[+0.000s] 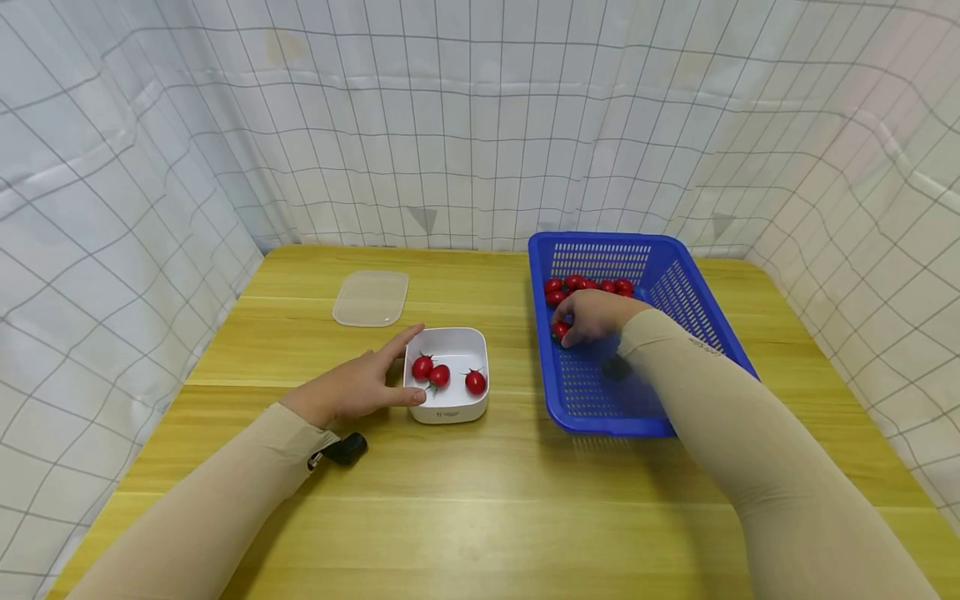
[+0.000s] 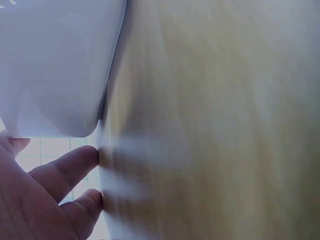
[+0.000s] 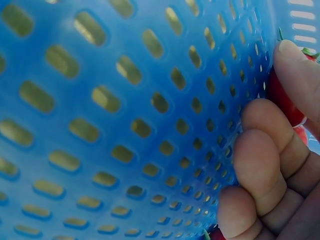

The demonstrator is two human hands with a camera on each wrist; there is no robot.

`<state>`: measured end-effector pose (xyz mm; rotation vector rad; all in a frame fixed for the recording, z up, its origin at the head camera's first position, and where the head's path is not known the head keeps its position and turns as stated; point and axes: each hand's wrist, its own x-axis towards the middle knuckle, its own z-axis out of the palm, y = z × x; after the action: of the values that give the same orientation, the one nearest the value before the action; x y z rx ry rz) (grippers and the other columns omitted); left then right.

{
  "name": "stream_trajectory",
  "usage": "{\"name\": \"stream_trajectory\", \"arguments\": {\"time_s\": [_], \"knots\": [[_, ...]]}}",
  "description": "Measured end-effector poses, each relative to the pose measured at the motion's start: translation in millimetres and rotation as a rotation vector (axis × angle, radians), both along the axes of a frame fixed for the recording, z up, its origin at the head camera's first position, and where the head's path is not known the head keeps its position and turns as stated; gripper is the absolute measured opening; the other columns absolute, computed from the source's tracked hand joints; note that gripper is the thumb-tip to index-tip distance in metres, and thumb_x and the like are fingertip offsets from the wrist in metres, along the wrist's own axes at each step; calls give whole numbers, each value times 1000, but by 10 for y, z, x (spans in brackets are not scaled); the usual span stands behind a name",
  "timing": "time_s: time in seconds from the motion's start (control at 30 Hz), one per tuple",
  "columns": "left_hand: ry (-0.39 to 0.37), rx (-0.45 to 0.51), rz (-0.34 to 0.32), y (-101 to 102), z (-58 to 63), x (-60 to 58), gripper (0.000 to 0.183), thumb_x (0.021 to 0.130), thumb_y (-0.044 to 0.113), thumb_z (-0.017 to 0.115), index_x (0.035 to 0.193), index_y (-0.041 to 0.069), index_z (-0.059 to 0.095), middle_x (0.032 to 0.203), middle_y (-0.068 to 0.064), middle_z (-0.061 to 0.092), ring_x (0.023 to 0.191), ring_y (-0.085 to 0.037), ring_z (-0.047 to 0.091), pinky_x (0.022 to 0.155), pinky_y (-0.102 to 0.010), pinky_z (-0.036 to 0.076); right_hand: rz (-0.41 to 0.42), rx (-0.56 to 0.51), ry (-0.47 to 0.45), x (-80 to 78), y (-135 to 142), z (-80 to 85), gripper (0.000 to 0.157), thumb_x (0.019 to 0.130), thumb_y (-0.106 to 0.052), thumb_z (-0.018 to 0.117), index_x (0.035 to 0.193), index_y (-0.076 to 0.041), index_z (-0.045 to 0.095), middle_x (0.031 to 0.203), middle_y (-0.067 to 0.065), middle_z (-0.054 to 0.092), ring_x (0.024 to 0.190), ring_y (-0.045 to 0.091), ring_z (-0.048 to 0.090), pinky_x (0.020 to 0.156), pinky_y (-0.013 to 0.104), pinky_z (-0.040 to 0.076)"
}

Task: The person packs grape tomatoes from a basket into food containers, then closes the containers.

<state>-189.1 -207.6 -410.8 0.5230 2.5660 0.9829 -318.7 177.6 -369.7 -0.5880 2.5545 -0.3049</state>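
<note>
My left hand [image 1: 365, 385] lies against the left side of a small white square container [image 1: 447, 412]. Its thumb and index finger, spread and fairly straight, touch the rim; other fingertips [image 2: 82, 157] meet the tabletop in the left wrist view. Inside the container are three cherry tomatoes [image 1: 439, 377] with green stems. Within a blue perforated basket [image 1: 553, 392], my right hand [image 1: 596, 314] pinches a cherry tomato [image 1: 561, 330] between thumb and fingers. The right wrist view shows that red tomato [image 3: 284, 97] partly hidden behind the thumb. More tomatoes [image 1: 575, 282] lie at the basket's far end.
A translucent square lid [image 1: 371, 298] lies flat on the wooden table [image 1: 480, 533], behind the left hand. White grid-patterned curtains [image 1: 450, 125] enclose the table at the back and both sides. The basket's raised walls surround the right hand.
</note>
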Motion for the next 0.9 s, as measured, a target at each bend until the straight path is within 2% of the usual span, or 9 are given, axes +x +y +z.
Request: {"name": "stream_trajectory", "arguments": {"time_s": [0.23,0.6,0.9], "knots": [[-1,7,0,-3,11,13,109,91,57,77,171,29,8,171,-16,32,157,-44,31,127,-67,22,-31,-3,-20,5,0,3,34,94,-19,81,127,-13,74,105,5,72,87,19,65,79,29,54],[-3,17,-3,0,25,19,108,92,53,77,171,27,8,170,-17,32,157,-44,30,127,-66,23,-5,-24,-33,10,6,-10,33,93,-15,80,125,-9,73,97,5,73,83,17,67,78,30,57],[17,8,-15,-2,14,6,107,93,56,75,171,23,9,170,-20,32,157,-46,30,127,-67,23,-1,-18,-40,11,0,-17,33,93,-14,80,125,-9,73,98,5,72,82,16,67,75,28,56]]}}
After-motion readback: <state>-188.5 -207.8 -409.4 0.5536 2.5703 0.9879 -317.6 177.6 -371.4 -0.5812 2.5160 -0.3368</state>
